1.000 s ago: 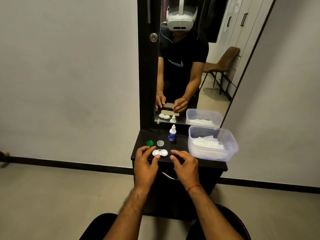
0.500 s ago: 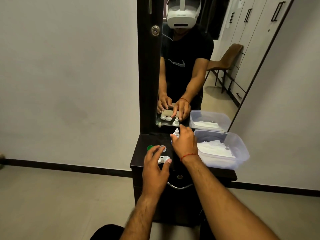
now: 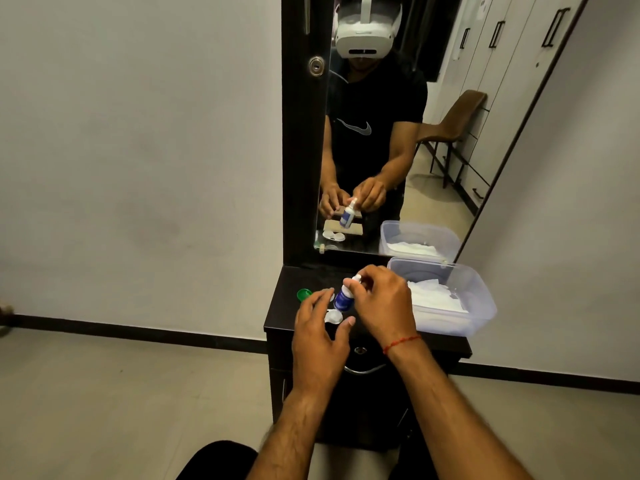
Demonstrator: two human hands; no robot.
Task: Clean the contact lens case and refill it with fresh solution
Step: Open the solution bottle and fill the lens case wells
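A small solution bottle [image 3: 344, 297] with a blue label and white cap hangs tilted above the dresser top. My right hand [image 3: 381, 301] is shut on its cap end. Just below it, the white contact lens case [image 3: 333, 317] lies uncapped on the dark top. My left hand [image 3: 318, 336] hovers over it, fingers spread, with the case between thumb and forefinger; contact with the case is unclear. A green cap [image 3: 304, 294] lies to the left. A pale cap [image 3: 331, 296] beside it is mostly hidden by my fingers.
A clear plastic tub [image 3: 483, 308] holding white tissues fills the right side of the narrow dark dresser [image 3: 282, 308]. A tall mirror [image 3: 381, 140] stands directly behind. A drawer handle [image 3: 363, 370] sits below the front edge. Walls flank both sides.
My right hand has lifted the solution bottle from the back of the dresser and brought it, tilted, over the lens case. My left hand has stayed by the case.
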